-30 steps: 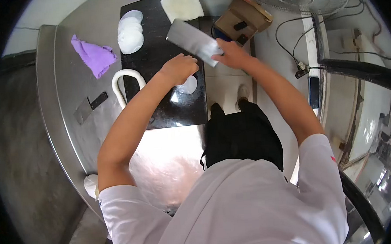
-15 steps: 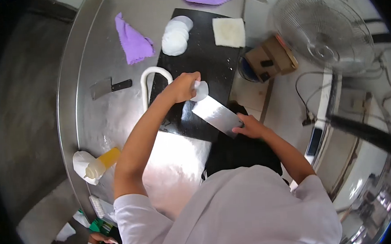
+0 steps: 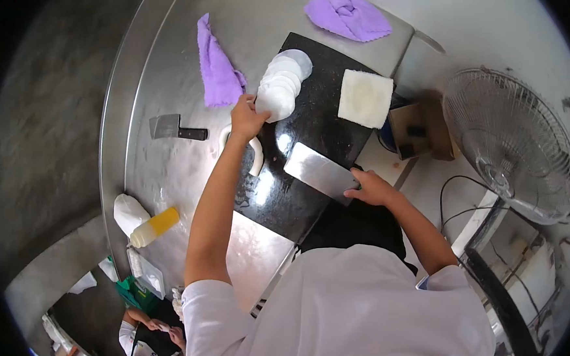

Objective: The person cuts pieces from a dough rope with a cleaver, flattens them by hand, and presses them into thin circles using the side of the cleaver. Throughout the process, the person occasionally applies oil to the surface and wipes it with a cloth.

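My left hand (image 3: 249,120) grips the near left edge of a thin white round dough wrapper (image 3: 275,103), with thumb and fingers at its rim. That wrapper lies at the near end of an overlapping row of several wrappers (image 3: 299,61) on the black board (image 3: 325,136). In my right hand (image 3: 370,187) is a broad-bladed cleaver (image 3: 318,171), its shiny blade flat over the board's near right part. A curved white dough rope (image 3: 256,157) lies at the board's left edge, partly hidden by my left forearm.
A folded cream cloth (image 3: 365,98) lies on the board's far right. Around it are purple cloths (image 3: 221,71), a second cleaver (image 3: 166,127), and a bottle of yellow liquid (image 3: 155,227). A fan (image 3: 511,144) stands right; another person (image 3: 152,336) works at lower left.
My left hand has carried the wrapper from beside the cleaver blade forward to the row's near end. My right hand still holds the cleaver. The view has shifted.
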`<state>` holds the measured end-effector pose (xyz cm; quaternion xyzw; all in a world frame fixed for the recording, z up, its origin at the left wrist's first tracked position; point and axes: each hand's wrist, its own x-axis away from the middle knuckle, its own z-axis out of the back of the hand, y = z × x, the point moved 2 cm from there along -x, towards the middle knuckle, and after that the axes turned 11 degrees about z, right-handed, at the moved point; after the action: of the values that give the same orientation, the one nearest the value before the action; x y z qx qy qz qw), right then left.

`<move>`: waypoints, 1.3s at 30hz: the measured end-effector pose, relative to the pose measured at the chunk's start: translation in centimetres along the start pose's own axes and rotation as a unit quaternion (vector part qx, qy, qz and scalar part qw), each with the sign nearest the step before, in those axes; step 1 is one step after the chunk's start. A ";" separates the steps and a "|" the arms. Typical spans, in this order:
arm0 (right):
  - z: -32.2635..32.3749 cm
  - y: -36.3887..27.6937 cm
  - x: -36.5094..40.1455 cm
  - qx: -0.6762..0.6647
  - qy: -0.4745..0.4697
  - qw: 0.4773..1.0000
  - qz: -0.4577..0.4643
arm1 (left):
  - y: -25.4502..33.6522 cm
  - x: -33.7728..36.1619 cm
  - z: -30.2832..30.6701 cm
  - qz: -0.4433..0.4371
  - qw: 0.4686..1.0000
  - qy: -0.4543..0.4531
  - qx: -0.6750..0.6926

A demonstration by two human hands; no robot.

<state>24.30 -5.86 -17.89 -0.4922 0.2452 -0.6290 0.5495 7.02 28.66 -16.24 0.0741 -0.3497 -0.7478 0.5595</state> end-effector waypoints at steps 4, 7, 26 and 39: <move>2.0 0.7 -0.3 -0.032 -0.011 0.999 0.008 | 0.3 4.1 1.9 -0.039 0.992 0.120 -0.030; 3.3 -0.4 -1.0 -0.040 -0.021 0.998 0.052 | -2.3 8.5 2.8 -0.021 0.991 0.115 0.057; -3.1 -13.5 -5.7 0.240 -0.030 0.968 0.064 | -11.6 16.9 1.7 -0.159 0.972 0.151 0.083; -10.3 -11.9 0.4 0.138 0.160 0.977 0.027 | -9.1 21.6 0.7 -0.114 0.982 0.041 0.147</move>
<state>9.81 -5.36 -11.70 -0.2978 0.2537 -0.7121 0.5830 -8.31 11.00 -15.19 0.2258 -0.4217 -0.7436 0.4672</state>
